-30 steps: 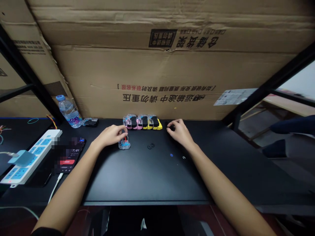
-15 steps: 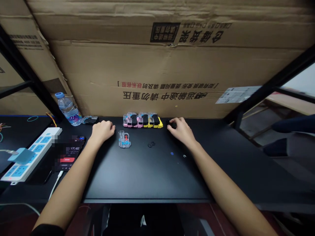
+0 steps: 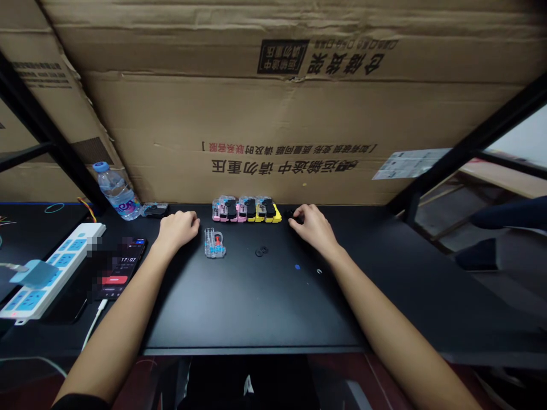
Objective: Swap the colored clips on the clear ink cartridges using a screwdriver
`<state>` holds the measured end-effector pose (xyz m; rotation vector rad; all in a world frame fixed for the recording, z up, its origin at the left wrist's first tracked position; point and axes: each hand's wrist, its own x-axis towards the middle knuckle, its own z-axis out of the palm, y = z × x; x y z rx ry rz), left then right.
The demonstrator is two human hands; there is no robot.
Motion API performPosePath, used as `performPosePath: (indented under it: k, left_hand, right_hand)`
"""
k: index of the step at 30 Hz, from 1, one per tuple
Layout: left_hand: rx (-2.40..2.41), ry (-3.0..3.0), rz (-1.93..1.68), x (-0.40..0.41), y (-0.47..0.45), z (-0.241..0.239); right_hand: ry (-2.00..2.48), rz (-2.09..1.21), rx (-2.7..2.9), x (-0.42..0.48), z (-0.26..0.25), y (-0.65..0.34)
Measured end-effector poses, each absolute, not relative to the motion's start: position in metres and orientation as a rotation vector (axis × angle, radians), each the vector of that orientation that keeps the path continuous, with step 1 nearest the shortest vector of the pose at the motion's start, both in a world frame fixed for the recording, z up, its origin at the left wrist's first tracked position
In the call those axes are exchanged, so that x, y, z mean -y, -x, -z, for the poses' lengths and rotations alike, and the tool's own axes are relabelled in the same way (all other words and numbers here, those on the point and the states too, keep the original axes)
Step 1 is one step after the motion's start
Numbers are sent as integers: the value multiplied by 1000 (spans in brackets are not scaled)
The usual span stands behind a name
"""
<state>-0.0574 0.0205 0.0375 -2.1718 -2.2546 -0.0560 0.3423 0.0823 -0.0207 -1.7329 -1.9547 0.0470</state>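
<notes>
My left hand [image 3: 177, 228] rests on the black desk [image 3: 256, 307] with its fingers curled shut, and I see nothing in it. Just to its right lies a clear ink cartridge with a red and blue part [image 3: 214, 243], apart from the hand. My right hand [image 3: 311, 226] lies further right, its fingertips pinched on a small black object [image 3: 292, 214] beside a row of pink and yellow ink cartridges [image 3: 247, 209] against the cardboard. Two small black rings [image 3: 261, 251] lie between my hands.
A cardboard sheet [image 3: 273, 114] walls off the back. At left are a water bottle [image 3: 114, 192], a phone [image 3: 120, 269] on a cable, a white power strip [image 3: 47, 271] and a small dark cartridge [image 3: 151, 210]. A blue dot [image 3: 297, 266] lies near my right wrist.
My left hand let go of the clear cartridge and drew back to the left, closing into a loose fist. The cartridge stays lying on the desk. My right hand has barely moved.
</notes>
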Motion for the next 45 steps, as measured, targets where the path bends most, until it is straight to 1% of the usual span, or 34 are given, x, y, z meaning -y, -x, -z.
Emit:
performPosePath:
  k: [2, 5, 10, 12, 16, 18, 21, 26, 36, 41, 45]
  left_hand:
    - [2229, 2171, 136, -19, 55, -37]
    - [2166, 2223, 388, -12, 43, -32]
    - [1896, 2529, 784, 4, 11, -20]
    - [1697, 2682, 879, 8, 1, -16]
    - [1417, 2829, 969, 13, -13, -12]
    - [1357, 2869, 969, 14, -17, -11]
    - [1386, 2883, 986, 14, -17, -12]
    - [1446, 2863, 996, 13, -12, -15]
    - [1334, 2918, 905, 12, -13, -7]
    - [1305, 2909, 920, 11, -11, -7]
    - [1345, 2871, 1004, 13, -11, -9]
  right_hand:
    - [1705, -64, 1931, -84, 23, -343]
    - [1677, -148, 1871, -85, 20, -343]
    - [1510, -366, 1575, -77, 1, -325]
    - [1352, -538, 1579, -67, -4, -309]
    - [1078, -1018, 1674, -37, -2, -268]
    - [1008, -1206, 1660, -23, 1, -250]
    - [974, -1362, 1602, -11, 3, -236]
    - [938, -1422, 1595, -10, 0, -236]
    - [948, -1461, 1616, -9, -2, -237]
    - [956, -1428, 1633, -12, 3, -238]
    - [949, -1371, 1644, -11, 0, -238]
